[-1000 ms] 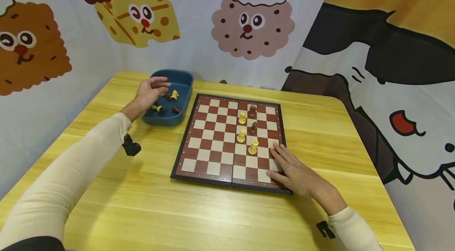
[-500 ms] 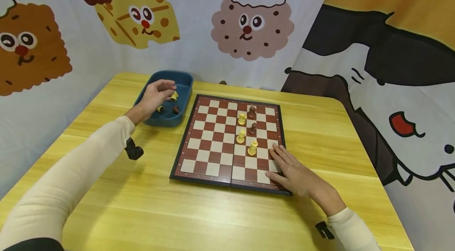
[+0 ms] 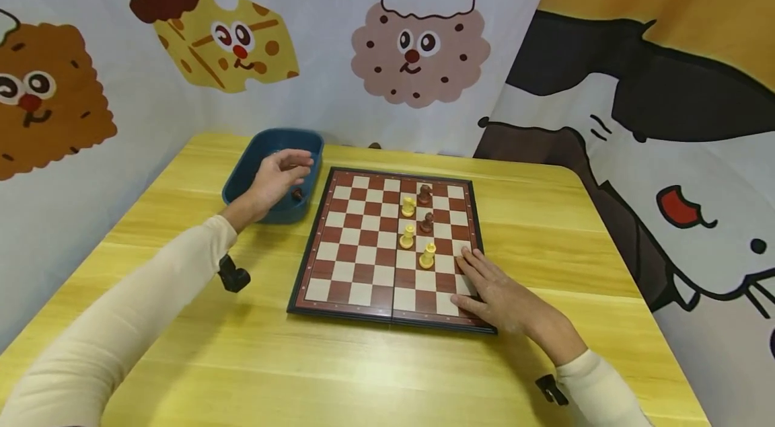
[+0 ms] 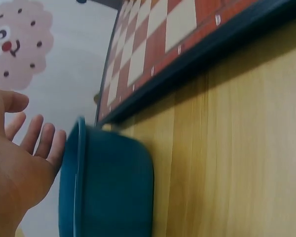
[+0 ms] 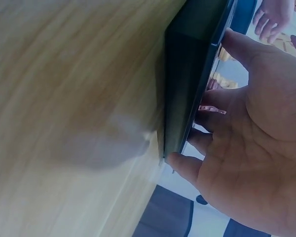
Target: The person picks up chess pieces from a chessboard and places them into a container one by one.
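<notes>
Left hand [image 3: 278,179], empty and loose-fingered, over the blue bin [image 3: 283,214] lying lengthwise away from the body, nearest its dark chess piece [image 3: 297,193], with chessboard [image 3: 357,245] beyond and straight-fingered right hand [image 3: 502,296] on that board's right edge.

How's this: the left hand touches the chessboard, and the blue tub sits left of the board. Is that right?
One thing is off: the head view shows the right hand touching the chessboard; the left hand is at the blue tub. The blue tub does sit left of the chessboard.
</notes>
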The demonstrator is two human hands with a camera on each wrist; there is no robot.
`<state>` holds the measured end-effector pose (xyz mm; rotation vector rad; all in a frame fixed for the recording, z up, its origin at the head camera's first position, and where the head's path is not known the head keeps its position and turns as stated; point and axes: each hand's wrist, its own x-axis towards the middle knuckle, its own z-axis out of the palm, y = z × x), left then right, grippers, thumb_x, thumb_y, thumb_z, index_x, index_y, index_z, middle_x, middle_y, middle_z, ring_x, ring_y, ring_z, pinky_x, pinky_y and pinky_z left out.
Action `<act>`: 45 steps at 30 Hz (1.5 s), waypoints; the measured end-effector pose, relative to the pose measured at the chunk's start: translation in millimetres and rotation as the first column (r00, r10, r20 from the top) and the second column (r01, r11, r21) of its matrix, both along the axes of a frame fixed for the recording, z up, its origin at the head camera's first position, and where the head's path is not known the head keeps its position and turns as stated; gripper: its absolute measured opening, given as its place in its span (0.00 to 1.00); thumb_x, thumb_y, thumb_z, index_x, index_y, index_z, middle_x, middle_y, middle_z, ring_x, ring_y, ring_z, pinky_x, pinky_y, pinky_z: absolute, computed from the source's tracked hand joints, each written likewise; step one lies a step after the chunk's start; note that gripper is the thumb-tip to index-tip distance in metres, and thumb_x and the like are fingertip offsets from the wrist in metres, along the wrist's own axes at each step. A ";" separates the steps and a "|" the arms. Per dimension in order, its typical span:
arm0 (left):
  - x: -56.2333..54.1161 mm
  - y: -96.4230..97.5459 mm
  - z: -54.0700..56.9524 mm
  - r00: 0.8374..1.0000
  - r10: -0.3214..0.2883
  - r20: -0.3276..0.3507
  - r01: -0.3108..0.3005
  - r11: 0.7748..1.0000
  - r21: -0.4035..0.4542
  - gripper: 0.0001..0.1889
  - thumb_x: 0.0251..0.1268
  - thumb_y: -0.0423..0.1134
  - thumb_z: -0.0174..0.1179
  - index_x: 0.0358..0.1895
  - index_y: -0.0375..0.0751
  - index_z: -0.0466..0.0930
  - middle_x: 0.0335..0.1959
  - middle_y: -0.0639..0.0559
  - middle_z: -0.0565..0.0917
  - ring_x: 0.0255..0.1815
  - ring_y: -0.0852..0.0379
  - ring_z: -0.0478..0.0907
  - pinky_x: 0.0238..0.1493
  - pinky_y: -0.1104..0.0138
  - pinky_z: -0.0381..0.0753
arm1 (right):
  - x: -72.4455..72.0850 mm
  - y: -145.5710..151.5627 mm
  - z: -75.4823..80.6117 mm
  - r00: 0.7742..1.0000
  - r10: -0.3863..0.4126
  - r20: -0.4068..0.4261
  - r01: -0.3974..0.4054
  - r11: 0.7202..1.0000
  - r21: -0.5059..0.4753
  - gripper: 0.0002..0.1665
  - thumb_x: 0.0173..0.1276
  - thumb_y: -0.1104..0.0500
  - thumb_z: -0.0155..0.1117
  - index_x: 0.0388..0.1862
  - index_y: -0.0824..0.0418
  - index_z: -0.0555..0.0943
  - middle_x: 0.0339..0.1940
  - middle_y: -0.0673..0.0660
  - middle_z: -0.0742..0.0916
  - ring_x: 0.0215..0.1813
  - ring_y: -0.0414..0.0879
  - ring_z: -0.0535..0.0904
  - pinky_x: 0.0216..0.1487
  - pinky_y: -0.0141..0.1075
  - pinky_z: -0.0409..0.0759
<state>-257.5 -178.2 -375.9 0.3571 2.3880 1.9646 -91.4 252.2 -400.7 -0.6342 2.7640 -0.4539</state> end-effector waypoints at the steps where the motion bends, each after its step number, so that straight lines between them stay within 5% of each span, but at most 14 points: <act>1: 1.7 1.9 -0.3 1.000 -0.005 0.003 0.005 1.000 0.008 0.19 0.79 0.32 0.55 0.67 0.28 0.71 0.61 0.35 0.77 0.59 0.46 0.76 0.61 0.53 0.77 | -0.2 -0.3 -0.4 1.000 0.003 0.005 -0.003 1.000 0.003 0.50 0.79 0.34 0.51 0.82 0.67 0.55 0.83 0.66 0.55 0.82 0.64 0.44 0.73 0.63 0.55; 6: 6.1 13.1 2.3 0.998 -0.055 -0.005 0.055 0.998 0.015 0.19 0.78 0.32 0.56 0.67 0.29 0.72 0.58 0.41 0.79 0.56 0.54 0.78 0.59 0.58 0.79 | -1.4 -4.3 1.2 1.000 -0.005 0.030 0.005 1.000 0.007 0.49 0.79 0.35 0.52 0.82 0.67 0.55 0.83 0.64 0.54 0.82 0.62 0.43 0.75 0.61 0.54; 11: 11.2 29.6 5.3 0.992 -0.129 -0.009 0.130 0.990 0.053 0.19 0.77 0.30 0.58 0.65 0.28 0.73 0.58 0.41 0.79 0.57 0.49 0.78 0.56 0.66 0.80 | 0.1 -4.1 3.9 0.999 -0.010 0.035 0.010 1.000 0.010 0.48 0.79 0.36 0.54 0.82 0.67 0.55 0.83 0.65 0.54 0.82 0.62 0.43 0.75 0.60 0.55; 15: 17.4 45.6 7.0 0.983 -0.186 -0.014 0.186 0.981 0.058 0.18 0.76 0.31 0.59 0.64 0.30 0.75 0.59 0.38 0.79 0.55 0.52 0.79 0.54 0.65 0.81 | 0.6 -2.7 5.0 1.000 -0.012 0.023 0.012 1.000 0.013 0.48 0.79 0.37 0.55 0.81 0.67 0.56 0.83 0.64 0.55 0.82 0.62 0.44 0.75 0.59 0.56; 20: 27.8 62.2 1.5 0.969 -0.247 0.003 0.246 0.967 0.062 0.18 0.75 0.30 0.60 0.63 0.27 0.75 0.59 0.32 0.79 0.58 0.41 0.78 0.54 0.58 0.82 | 1.8 -5.1 3.8 0.999 -0.015 0.033 0.014 1.000 0.025 0.49 0.78 0.36 0.55 0.82 0.67 0.56 0.83 0.64 0.55 0.82 0.62 0.44 0.75 0.59 0.57; 25: 37.7 80.1 -9.3 0.947 -0.321 0.021 0.319 0.946 0.062 0.18 0.73 0.27 0.61 0.63 0.27 0.76 0.58 0.32 0.79 0.59 0.35 0.76 0.59 0.46 0.78 | 0.2 -5.7 5.4 0.998 -0.016 0.059 0.014 1.000 0.022 0.49 0.78 0.37 0.55 0.82 0.67 0.55 0.83 0.65 0.54 0.82 0.62 0.43 0.75 0.60 0.56; 34: 46.4 114.0 -16.6 0.917 -0.391 0.078 0.393 0.920 -0.005 0.21 0.70 0.28 0.65 0.64 0.30 0.77 0.59 0.39 0.82 0.60 0.43 0.77 0.57 0.58 0.80 | -5.5 -5.7 7.7 0.997 -0.026 0.071 0.026 1.000 0.008 0.50 0.78 0.37 0.56 0.82 0.68 0.54 0.83 0.65 0.53 0.82 0.64 0.43 0.74 0.61 0.56; 45: 47.7 141.9 -27.0 0.866 -0.484 0.127 0.482 0.875 0.046 0.25 0.72 0.32 0.64 0.69 0.31 0.72 0.63 0.41 0.80 0.63 0.48 0.76 0.61 0.61 0.78 | -6.3 -5.4 8.3 0.995 -0.029 0.093 0.032 0.999 -0.031 0.50 0.77 0.37 0.56 0.82 0.68 0.54 0.83 0.65 0.52 0.82 0.63 0.42 0.74 0.62 0.54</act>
